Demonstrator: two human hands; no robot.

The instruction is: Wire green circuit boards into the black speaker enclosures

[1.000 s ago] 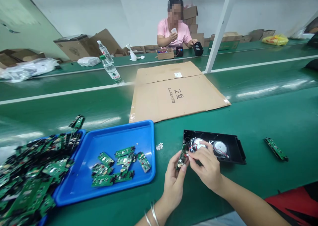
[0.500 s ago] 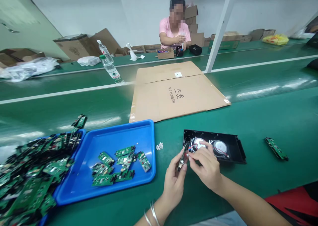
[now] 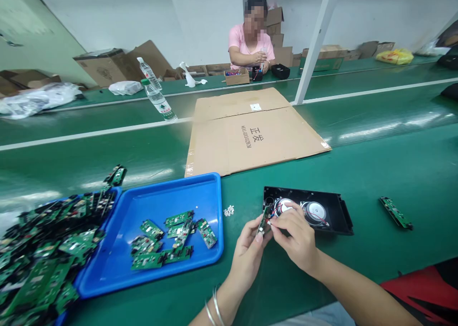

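Note:
A small green circuit board is pinched upright in my left hand, at the near left corner of a black speaker housing. My right hand has its thumb and fingertips closed together at the board's edge, on thin red and blue wires whose ends the fingers hide. These wires run toward the housing. Inside it sit two round silver speakers, the right speaker in plain sight and the left speaker partly covered by my right fingers.
Left of my hands, a blue tray holds several circuit boards, beside a heaped pile of boards. Small white pieces lie by the tray. One board lies at right. Beyond are flat cardboard, bottles and a seated person.
My left hand has turned the circuit board slightly, so more of its green face shows. My right fingers stay at its edge. The whole view has shifted a little.

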